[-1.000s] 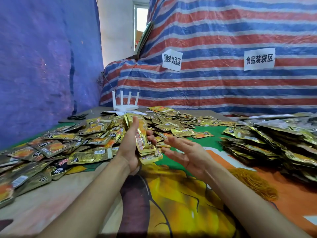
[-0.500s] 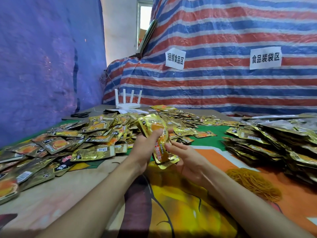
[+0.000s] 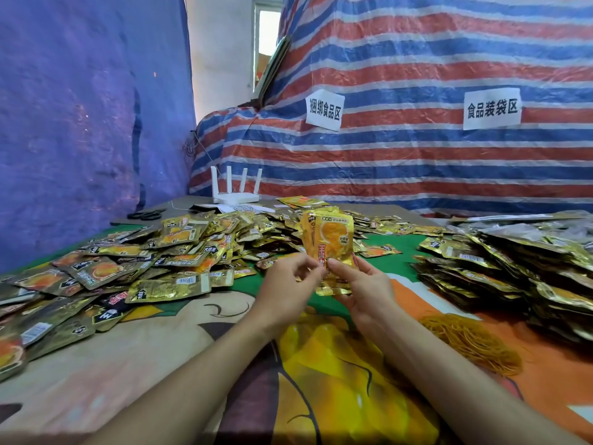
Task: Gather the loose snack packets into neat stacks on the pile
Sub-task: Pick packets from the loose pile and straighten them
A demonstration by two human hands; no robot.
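Squaring a bundle of packets (image 3: 330, 242) between both hands

You are gripping it upright above the counter (image 3: 96, 374) with your right hand (image 3: 364, 292), thumb across the front, while your left hand (image 3: 287, 284) is pinching its lower edge. The foil looks slippery, so a loosening pinch could be fanning the packets out among the loose packets (image 3: 160, 252), short of the stacked pile (image 3: 513, 268).
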